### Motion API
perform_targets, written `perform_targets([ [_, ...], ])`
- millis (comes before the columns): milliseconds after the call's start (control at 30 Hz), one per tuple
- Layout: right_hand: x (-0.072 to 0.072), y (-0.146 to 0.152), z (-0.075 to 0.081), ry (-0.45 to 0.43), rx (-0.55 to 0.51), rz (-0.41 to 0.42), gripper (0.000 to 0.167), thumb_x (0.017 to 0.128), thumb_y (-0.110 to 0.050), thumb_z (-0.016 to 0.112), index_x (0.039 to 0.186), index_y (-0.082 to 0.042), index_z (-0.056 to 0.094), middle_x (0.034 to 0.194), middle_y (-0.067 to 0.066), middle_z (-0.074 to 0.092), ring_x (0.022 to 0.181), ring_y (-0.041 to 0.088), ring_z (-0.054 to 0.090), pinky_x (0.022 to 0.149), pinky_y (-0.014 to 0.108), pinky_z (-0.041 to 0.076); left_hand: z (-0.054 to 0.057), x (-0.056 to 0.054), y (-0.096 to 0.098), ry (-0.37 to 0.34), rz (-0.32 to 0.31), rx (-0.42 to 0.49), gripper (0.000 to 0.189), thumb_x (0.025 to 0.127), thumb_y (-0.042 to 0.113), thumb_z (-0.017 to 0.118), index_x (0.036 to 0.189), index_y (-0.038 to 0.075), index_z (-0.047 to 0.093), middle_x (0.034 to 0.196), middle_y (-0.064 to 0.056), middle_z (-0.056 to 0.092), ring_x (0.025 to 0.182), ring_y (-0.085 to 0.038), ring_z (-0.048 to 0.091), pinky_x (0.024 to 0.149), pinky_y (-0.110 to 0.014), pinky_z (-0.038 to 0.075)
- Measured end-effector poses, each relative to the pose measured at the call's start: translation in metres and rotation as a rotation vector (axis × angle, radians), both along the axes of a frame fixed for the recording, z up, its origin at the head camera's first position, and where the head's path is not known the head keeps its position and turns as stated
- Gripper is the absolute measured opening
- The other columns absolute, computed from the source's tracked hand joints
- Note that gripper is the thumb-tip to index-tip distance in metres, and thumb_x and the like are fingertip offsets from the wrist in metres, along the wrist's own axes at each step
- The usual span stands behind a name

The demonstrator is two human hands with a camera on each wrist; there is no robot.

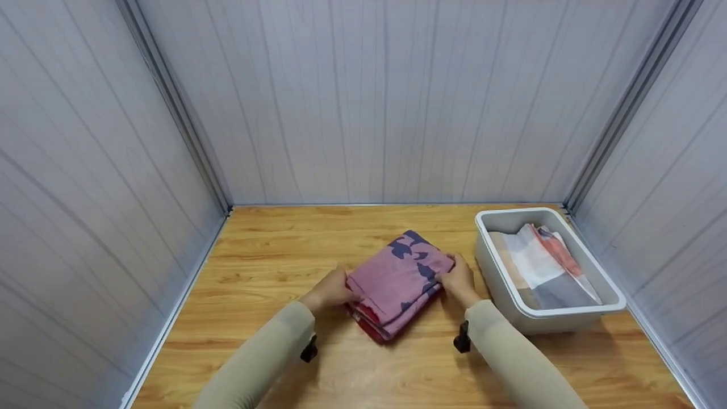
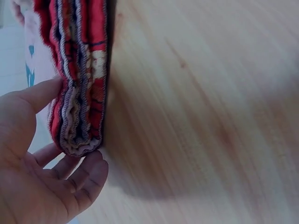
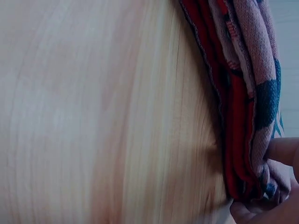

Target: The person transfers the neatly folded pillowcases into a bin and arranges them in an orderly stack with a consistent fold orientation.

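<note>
A folded cloth (image 1: 392, 278), pink with dark blue patches outside and red layers within, lies at a slant on the wooden table. My left hand (image 1: 332, 291) grips its left corner. In the left wrist view the thumb is against the pink side and the fingers curl at the fold of the stacked layers (image 2: 79, 107). At the right corner, my right hand (image 1: 459, 281) pinches the cloth. The right wrist view has that thumb and a fingertip about the red and pink folds (image 3: 240, 121); the rest of this hand is cut off by the frame.
To the right of the cloth stands a white plastic bin (image 1: 505, 272) holding a folded checked cloth (image 1: 539, 264) in white, grey, tan and coral. Pale panel walls (image 1: 363, 113) rise behind and on both sides of the wooden table (image 1: 272, 250).
</note>
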State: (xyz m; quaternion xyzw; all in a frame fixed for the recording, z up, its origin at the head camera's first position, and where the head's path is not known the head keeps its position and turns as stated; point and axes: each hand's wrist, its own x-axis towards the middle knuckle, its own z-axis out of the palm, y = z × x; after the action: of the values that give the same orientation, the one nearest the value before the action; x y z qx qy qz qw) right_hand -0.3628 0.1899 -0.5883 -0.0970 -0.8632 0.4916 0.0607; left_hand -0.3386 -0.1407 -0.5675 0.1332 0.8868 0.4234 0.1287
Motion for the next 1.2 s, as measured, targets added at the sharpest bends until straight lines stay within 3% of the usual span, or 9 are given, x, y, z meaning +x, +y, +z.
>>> perform_targets([
  [133, 0.001, 0.000, -0.002, -0.011, 0.004, -0.051, 0.082, 0.082, -0.002, 0.077, 0.152, 0.018, 0.039, 0.151, 0.044, 0.050, 0.143, 0.054, 0.050, 0.124, 0.056, 0.041, 0.001, -0.005, -0.002, 0.030, 0.044, -0.061, 0.053, 0.088, 0.022, 0.089, 0.118, -0.004, 0.055, 0.105, -0.015, 0.066, 0.090, -0.026, 0.065, 0.084, -0.043, 0.058],
  [200, 0.000, 0.002, -0.006, -0.044, 0.026, -0.074, 0.086, 0.083, -0.009, 0.082, 0.150, 0.020, 0.036, 0.149, 0.045, 0.051, 0.142, 0.055, 0.050, 0.123, 0.056, 0.042, 0.000, -0.009, -0.002, 0.039, 0.068, -0.089, 0.061, 0.087, 0.029, 0.090, 0.124, -0.007, 0.056, 0.115, -0.018, 0.063, 0.102, -0.027, 0.061, 0.095, -0.046, 0.055],
  [333, 0.015, -0.004, 0.007, -0.157, -0.009, -0.076, 0.090, 0.089, -0.016, 0.084, 0.151, 0.020, 0.032, 0.151, 0.042, 0.049, 0.144, 0.051, 0.049, 0.125, 0.055, 0.041, -0.003, -0.018, -0.002, 0.005, 0.078, -0.051, 0.078, 0.090, 0.033, 0.088, 0.143, -0.010, 0.051, 0.140, -0.027, 0.060, 0.129, -0.037, 0.060, 0.116, -0.054, 0.049],
  [467, 0.031, -0.016, 0.017, -0.216, -0.151, -0.059, 0.080, 0.092, -0.013, 0.084, 0.150, 0.016, 0.036, 0.140, 0.034, 0.055, 0.104, 0.032, 0.069, 0.085, 0.035, 0.062, -0.006, -0.027, -0.001, -0.021, 0.070, 0.011, 0.082, 0.095, 0.031, 0.085, 0.155, -0.008, 0.045, 0.153, -0.031, 0.055, 0.143, -0.044, 0.056, 0.122, -0.057, 0.045],
  [567, 0.040, -0.025, 0.018, -0.242, -0.241, -0.040, 0.074, 0.093, -0.010, 0.082, 0.148, 0.014, 0.039, 0.130, 0.028, 0.057, 0.076, 0.019, 0.064, 0.059, 0.025, 0.055, -0.007, -0.032, 0.001, -0.019, 0.069, 0.037, 0.080, 0.097, 0.028, 0.082, 0.158, -0.007, 0.043, 0.154, -0.032, 0.054, 0.142, -0.045, 0.056, 0.120, -0.058, 0.046],
  [700, 0.049, -0.035, 0.017, -0.284, -0.293, 0.000, 0.074, 0.095, -0.010, 0.079, 0.151, 0.015, 0.038, 0.141, 0.032, 0.057, 0.097, 0.029, 0.071, 0.081, 0.039, 0.066, -0.006, -0.033, 0.003, -0.011, 0.058, 0.061, 0.075, 0.098, 0.021, 0.079, 0.157, -0.008, 0.043, 0.150, -0.032, 0.057, 0.137, -0.045, 0.059, 0.116, -0.058, 0.050],
  [800, 0.053, -0.042, 0.016, -0.306, -0.301, 0.009, 0.076, 0.096, -0.009, 0.078, 0.154, 0.014, 0.034, 0.149, 0.034, 0.053, 0.116, 0.037, 0.069, 0.096, 0.049, 0.064, -0.005, -0.032, 0.004, 0.003, 0.044, 0.067, 0.071, 0.099, 0.017, 0.076, 0.157, -0.009, 0.044, 0.146, -0.032, 0.059, 0.133, -0.044, 0.062, 0.113, -0.058, 0.052],
  [1000, 0.052, -0.047, 0.014, -0.309, -0.306, -0.007, 0.088, 0.098, -0.005, 0.076, 0.163, 0.011, 0.019, 0.163, 0.034, 0.040, 0.133, 0.041, 0.060, 0.103, 0.053, 0.061, -0.005, -0.030, 0.011, 0.009, 0.052, 0.105, 0.060, 0.097, 0.008, 0.076, 0.150, -0.010, 0.053, 0.138, -0.030, 0.065, 0.126, -0.041, 0.066, 0.109, -0.054, 0.055],
  [1200, 0.047, -0.042, 0.013, -0.282, -0.246, 0.001, 0.087, 0.097, -0.003, 0.076, 0.164, 0.010, 0.020, 0.166, 0.034, 0.036, 0.143, 0.042, 0.049, 0.111, 0.054, 0.054, -0.007, -0.029, 0.017, 0.025, 0.062, 0.071, 0.046, 0.093, 0.009, 0.081, 0.132, -0.007, 0.064, 0.127, -0.025, 0.070, 0.112, -0.031, 0.068, 0.102, -0.049, 0.058],
])
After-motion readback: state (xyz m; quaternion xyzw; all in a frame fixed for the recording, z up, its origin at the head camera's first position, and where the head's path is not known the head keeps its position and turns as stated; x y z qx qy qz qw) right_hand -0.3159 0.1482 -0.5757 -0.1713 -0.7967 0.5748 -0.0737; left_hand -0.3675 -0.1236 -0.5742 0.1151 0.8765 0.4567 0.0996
